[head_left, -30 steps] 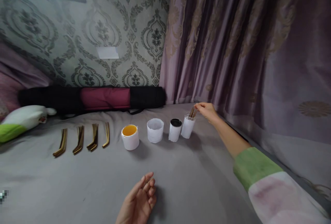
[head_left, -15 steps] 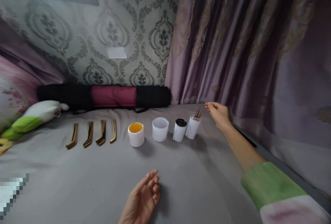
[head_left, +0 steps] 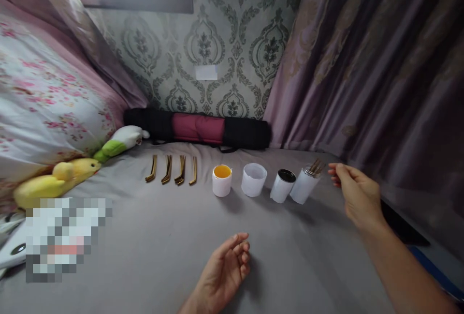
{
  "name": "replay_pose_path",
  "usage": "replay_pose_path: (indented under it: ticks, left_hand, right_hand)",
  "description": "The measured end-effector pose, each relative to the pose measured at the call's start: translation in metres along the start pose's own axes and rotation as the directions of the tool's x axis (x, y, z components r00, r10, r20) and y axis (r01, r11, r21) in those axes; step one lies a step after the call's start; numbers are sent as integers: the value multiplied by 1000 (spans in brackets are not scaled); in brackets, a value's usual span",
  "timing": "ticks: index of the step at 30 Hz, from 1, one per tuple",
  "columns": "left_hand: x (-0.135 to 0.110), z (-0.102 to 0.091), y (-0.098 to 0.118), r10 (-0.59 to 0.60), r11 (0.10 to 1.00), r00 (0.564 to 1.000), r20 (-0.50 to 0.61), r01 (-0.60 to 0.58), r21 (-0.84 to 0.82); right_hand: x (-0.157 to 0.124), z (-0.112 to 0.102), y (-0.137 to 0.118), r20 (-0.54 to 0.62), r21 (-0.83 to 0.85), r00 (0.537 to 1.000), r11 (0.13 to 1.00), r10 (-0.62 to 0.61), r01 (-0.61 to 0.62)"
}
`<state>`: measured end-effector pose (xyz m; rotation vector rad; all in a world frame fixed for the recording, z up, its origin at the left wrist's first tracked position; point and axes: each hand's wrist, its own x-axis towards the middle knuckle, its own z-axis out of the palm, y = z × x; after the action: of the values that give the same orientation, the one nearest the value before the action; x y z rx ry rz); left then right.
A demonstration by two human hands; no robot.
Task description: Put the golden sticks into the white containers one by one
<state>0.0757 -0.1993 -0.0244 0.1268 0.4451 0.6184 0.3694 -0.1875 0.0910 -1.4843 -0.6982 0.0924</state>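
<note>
Brown slender sticks [head_left: 318, 166] inside a white, shiny-rimmed container [head_left: 303, 188]

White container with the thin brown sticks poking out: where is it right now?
In the head view, the stick container stands right of center on the gray sheet, between the dark-mouthed white can and the right hand.

Home rm: curtains [head_left: 348, 52], plush toys [head_left: 39, 192]
</note>
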Motion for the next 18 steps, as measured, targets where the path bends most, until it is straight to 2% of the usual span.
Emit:
replay_pose_path:
  ticks: [6, 8, 12, 16, 18]
  left_hand:
    - [0, -2, 1, -4, 1000, 1000, 6, 4, -6]
    - [0, -1, 1, -8, 1000, 1000, 6, 8, -11]
    - [0, -2, 1, -11, 1000, 1000, 21, 11, -18]
    - [0, -3, 1, -7, 1000, 1000, 30, 7, -16]
    - [0, -4, 1, -5, 1000, 1000, 29, 6, -12]
  right_hand:
    - [-53, 21, 8, 164, 27, 978, 990, 132, -138]
    - [-72, 29, 17, 253, 7, 950, 981, 184, -192]
    - [-107, 45, 36, 361, -38, 894, 962, 265, -270]
    - [-133, 60, 47, 478, -56, 830, 953, 289, -299]
    - [-140, 66, 49, 506, -56, 813, 951, 288, -303]
